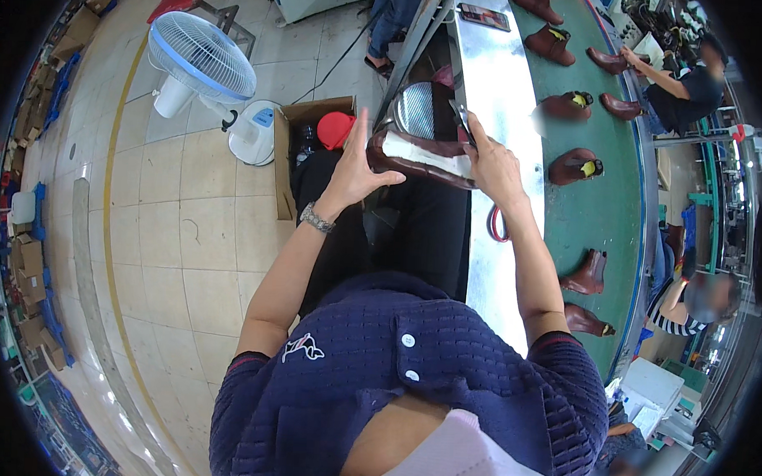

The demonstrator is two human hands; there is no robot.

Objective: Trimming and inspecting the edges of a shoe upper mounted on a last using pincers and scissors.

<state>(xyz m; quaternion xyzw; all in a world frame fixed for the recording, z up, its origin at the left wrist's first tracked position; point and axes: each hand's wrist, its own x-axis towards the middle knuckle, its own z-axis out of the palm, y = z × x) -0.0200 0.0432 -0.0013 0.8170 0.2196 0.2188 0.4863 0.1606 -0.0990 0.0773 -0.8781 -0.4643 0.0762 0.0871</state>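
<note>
A dark brown leather boot lies crosswise above my lap, with a long white strip along the side facing up. My left hand is beside the boot's left end, fingers stretched upward and thumb apart. At the boot's right end my right hand is closed on it. A slim, dark metal tool sticks out by the right forefinger; its kind is not clear. Just beyond the boot stands a rounded grey mesh-patterned surface.
To my right runs a metal ledge with a phone and a red ring-shaped item. A green conveyor carries several brown boots. Left are a cardboard box, a red lid and a fan. Co-workers are across the conveyor.
</note>
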